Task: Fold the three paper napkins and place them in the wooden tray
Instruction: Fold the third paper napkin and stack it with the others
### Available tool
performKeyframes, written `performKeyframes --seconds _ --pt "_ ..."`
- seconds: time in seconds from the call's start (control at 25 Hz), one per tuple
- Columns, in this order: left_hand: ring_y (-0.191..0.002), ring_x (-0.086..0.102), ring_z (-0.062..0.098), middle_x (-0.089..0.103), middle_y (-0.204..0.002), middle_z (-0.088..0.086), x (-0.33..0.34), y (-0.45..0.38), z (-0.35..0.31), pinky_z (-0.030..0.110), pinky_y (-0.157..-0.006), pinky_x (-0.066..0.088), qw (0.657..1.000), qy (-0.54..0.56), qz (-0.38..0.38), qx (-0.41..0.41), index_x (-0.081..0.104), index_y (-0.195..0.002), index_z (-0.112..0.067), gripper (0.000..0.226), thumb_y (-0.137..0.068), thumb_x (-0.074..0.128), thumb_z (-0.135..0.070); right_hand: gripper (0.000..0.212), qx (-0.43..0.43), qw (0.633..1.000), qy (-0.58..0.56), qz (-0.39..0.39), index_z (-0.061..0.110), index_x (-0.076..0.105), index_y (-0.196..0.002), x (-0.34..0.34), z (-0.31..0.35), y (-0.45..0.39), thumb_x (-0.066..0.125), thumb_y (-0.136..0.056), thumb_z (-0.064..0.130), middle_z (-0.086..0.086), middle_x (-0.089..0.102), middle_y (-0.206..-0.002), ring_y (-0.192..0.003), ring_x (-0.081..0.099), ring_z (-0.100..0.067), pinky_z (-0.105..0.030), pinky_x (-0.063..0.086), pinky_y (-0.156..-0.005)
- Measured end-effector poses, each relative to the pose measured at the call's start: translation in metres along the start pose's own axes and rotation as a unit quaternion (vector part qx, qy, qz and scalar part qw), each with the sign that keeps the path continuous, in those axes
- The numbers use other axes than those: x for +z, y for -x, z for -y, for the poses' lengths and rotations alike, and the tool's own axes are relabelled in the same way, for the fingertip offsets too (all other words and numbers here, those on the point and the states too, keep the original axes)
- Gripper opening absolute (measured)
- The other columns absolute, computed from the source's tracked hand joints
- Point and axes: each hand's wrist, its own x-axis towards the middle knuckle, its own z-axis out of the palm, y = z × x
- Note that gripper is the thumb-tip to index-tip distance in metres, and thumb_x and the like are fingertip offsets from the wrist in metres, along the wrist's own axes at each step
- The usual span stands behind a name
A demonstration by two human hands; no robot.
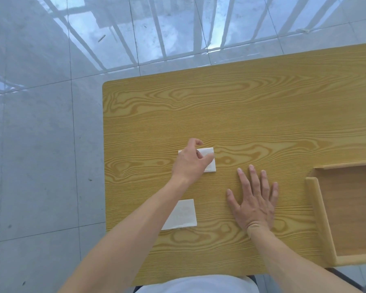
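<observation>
1. Two napkins in view, both on the bench (262, 115); a third is not seen. Far napkin (208, 154): white, under the left hand. Near napkin (183, 214): white, flat, partly hidden by the left forearm.
2. Left hand (191, 162): fingers curled, thumb and fingertips closing on the far napkin; whether it is pinched or only touched cannot be told.
3. Right hand (256, 199): open, fingers spread, palm flat on the bench, holding nothing.
4. Wooden tray (317, 206): right edge of the bench; what shows of its floor is bare.
5. Step judged: early, taking up the far napkin. Next: fold it squarely, carry it right into the tray.
6. Surroundings: yellow wood-grain bench; glossy grey tiled floor (40, 144) with window reflections.
</observation>
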Motion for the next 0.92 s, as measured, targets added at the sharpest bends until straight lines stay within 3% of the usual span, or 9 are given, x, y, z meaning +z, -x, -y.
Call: performKeyframes --seconds 0.12,0.24,0.32,0.4,0.6,0.76,0.92 --pt "-0.076 0.057 0.010 0.055 -0.077 -0.011 -0.015 -0.001 0.018 0.033 -0.063 0.046 0.995 -0.076 -0.052 0.031 0.054 -0.116 -0.027 0.032 -0.087 0.061 -0.039 0.073 -0.002 1.000 0.004 0.005 0.045 0.006 -0.150 -0.001 -0.001 -0.001 0.030 -0.086 0.068 0.012 0.008 -0.163 -0.150 0.001 -0.019 -0.052 -0.002 -0.120" --pt "-0.096 0.054 0.013 0.053 -0.093 -0.012 -0.037 -0.002 0.038 0.035 -0.069 0.048 0.980 -0.178 -0.078 0.052 0.055 -0.119 -0.029 0.035 -0.087 0.063 -0.039 0.068 -0.001 1.000 0.005 -0.005 0.044 0.017 -0.149 -0.004 0.003 0.001 0.033 -0.086 0.064 0.010 0.015 -0.161 -0.149 0.008 -0.021 -0.048 -0.002 -0.120" --pt "-0.107 0.051 0.014 0.054 -0.107 -0.009 -0.046 -0.004 0.049 0.040 -0.078 0.052 0.973 -0.216 -0.056 0.064 0.054 -0.123 -0.029 0.041 -0.085 0.065 -0.042 0.055 0.012 0.998 -0.045 -0.045 0.040 0.041 -0.137 -0.014 0.009 -0.010 0.039 -0.086 0.059 0.005 0.037 -0.151 -0.139 0.028 -0.022 -0.049 0.016 -0.115" --pt "-0.111 0.050 0.014 0.054 -0.115 -0.006 -0.051 -0.004 0.052 0.041 -0.082 0.053 0.968 -0.235 -0.045 0.076 0.054 -0.126 -0.028 0.046 -0.085 0.067 -0.043 0.045 -0.006 0.989 -0.124 -0.077 0.033 0.053 -0.126 -0.031 0.024 -0.041 0.047 -0.087 0.055 0.002 0.053 -0.134 -0.122 0.040 -0.022 -0.047 0.031 -0.101" --pt "-0.109 0.049 0.015 0.052 -0.112 -0.004 -0.051 -0.004 0.046 0.041 -0.078 0.054 0.963 -0.252 -0.038 0.085 0.057 -0.118 -0.027 0.038 -0.084 0.070 -0.039 0.068 -0.145 0.986 -0.036 0.070 0.032 0.046 -0.138 -0.053 0.072 -0.095 0.069 -0.078 0.053 0.001 0.046 -0.139 -0.124 0.034 -0.026 -0.045 0.033 -0.097" --pt "-0.104 0.045 0.016 0.047 -0.107 -0.004 -0.051 -0.008 0.038 0.038 -0.073 0.050 0.964 -0.253 -0.033 0.078 0.054 -0.105 -0.026 0.031 -0.080 0.072 -0.029 0.050 -0.155 0.983 -0.027 0.095 0.033 0.056 -0.116 -0.061 0.081 -0.107 0.076 -0.072 0.046 0.000 0.046 -0.130 -0.116 0.034 -0.027 -0.042 0.033 -0.090" --pt "-0.088 0.051 0.020 0.054 -0.090 -0.006 -0.055 -0.010 0.035 0.046 -0.075 0.051 0.967 -0.227 0.013 0.118 0.048 -0.090 -0.023 0.024 -0.077 0.066 -0.014 0.041 -0.146 0.978 -0.041 0.143 0.028 0.045 -0.095 -0.067 0.093 -0.116 0.076 -0.069 0.030 0.001 0.050 -0.111 -0.098 0.037 -0.023 -0.036 0.032 -0.077"
